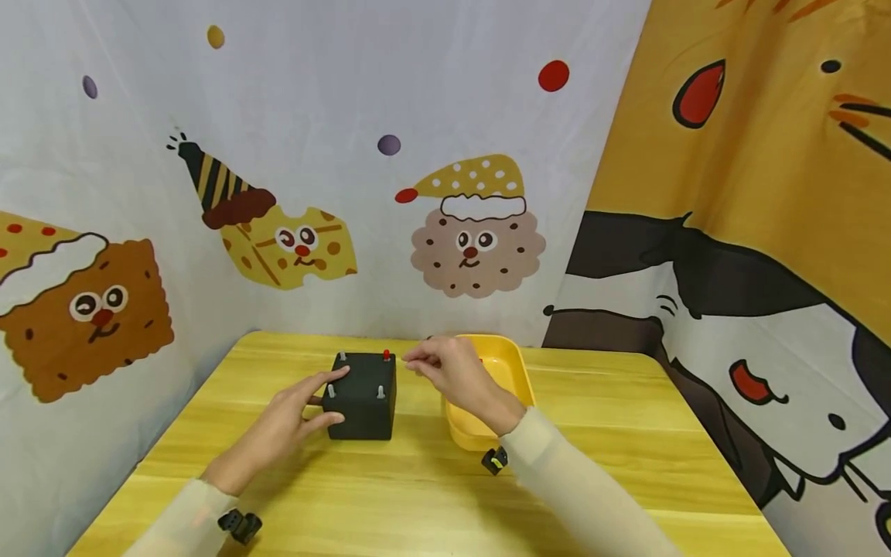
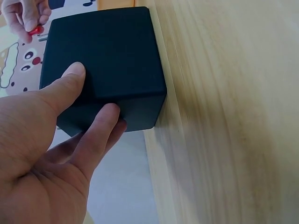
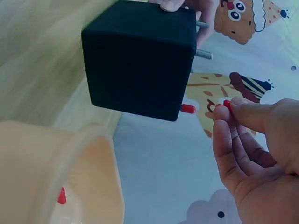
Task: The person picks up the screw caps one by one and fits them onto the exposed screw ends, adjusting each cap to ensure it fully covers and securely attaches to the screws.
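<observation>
A black box [image 1: 358, 414] stands on the table, with a threaded metal stud [image 1: 380, 391] near each corner of its top. The far right stud wears a red cap [image 1: 386, 354]; the other three are bare. My left hand [image 1: 278, 425] holds the box at its left side, thumb on the near face and a finger reaching over the top. Between thumb and fingertips my right hand [image 1: 462, 379] pinches another small red cap [image 3: 227, 104], just right of the box and apart from the studs. Its fingers hide most of that cap.
To the right of the box sits a yellow plastic tray [image 1: 459, 441], partly under my right forearm. Inside it lies a red cap [image 3: 61, 196]. A printed cloth [image 1: 390, 232] hangs behind the wooden table [image 1: 390, 495] and along its sides.
</observation>
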A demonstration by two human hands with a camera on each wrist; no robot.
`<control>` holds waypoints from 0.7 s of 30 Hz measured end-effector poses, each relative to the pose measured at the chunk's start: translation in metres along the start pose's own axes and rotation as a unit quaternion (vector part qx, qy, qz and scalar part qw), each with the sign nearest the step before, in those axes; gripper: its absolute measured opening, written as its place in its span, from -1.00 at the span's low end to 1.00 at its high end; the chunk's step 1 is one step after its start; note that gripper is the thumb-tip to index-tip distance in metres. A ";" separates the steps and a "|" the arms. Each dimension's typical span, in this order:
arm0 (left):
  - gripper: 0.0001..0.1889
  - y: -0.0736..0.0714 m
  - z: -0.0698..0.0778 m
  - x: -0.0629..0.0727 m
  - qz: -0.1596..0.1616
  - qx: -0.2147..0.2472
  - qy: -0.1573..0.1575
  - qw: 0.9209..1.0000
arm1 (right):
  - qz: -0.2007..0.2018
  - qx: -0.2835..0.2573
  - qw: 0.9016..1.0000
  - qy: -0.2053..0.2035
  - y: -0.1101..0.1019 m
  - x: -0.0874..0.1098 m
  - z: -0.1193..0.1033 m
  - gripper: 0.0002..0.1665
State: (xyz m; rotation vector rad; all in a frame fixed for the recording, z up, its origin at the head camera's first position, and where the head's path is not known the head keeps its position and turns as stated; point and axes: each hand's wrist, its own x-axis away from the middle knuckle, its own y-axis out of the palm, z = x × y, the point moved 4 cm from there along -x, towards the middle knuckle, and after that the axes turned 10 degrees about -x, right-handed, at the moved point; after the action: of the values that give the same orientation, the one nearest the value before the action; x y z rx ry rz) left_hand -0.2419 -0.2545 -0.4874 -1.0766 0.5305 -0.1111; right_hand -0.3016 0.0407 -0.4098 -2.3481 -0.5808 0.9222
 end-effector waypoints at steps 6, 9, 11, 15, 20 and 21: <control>-0.14 0.000 -0.001 -0.001 -0.003 -0.003 0.003 1.000 | -0.022 0.003 1.000 -0.006 0.010 0.002 -0.001 -0.79; -0.14 0.001 -0.001 -0.001 -0.002 -0.003 0.004 1.000 | -0.031 -0.002 1.000 -0.002 0.015 0.002 -0.001 -0.77; -0.14 0.001 -0.001 -0.001 -0.001 -0.002 0.005 1.000 | -0.035 -0.005 0.999 0.002 0.018 0.003 0.000 -0.79; -0.15 0.001 -0.001 -0.002 -0.001 0.002 0.007 1.000 | -0.033 -0.009 0.999 -0.001 0.021 0.003 -0.002 -0.82; -0.15 0.000 -0.001 -0.002 0.001 0.008 0.007 1.000 | -0.041 -0.006 0.999 -0.022 0.025 0.000 -0.008 -0.83; -0.15 0.000 -0.002 -0.002 0.001 0.009 0.006 1.000 | -0.044 -0.006 0.999 -0.023 0.026 -0.001 -0.009 -0.83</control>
State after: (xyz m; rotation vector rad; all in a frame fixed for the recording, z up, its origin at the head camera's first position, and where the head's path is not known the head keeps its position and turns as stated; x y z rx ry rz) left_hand -0.2441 -0.2552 -0.4872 -1.0584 0.5418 -0.1202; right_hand -0.2907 0.0176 -0.4200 -2.2969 -0.7038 0.9379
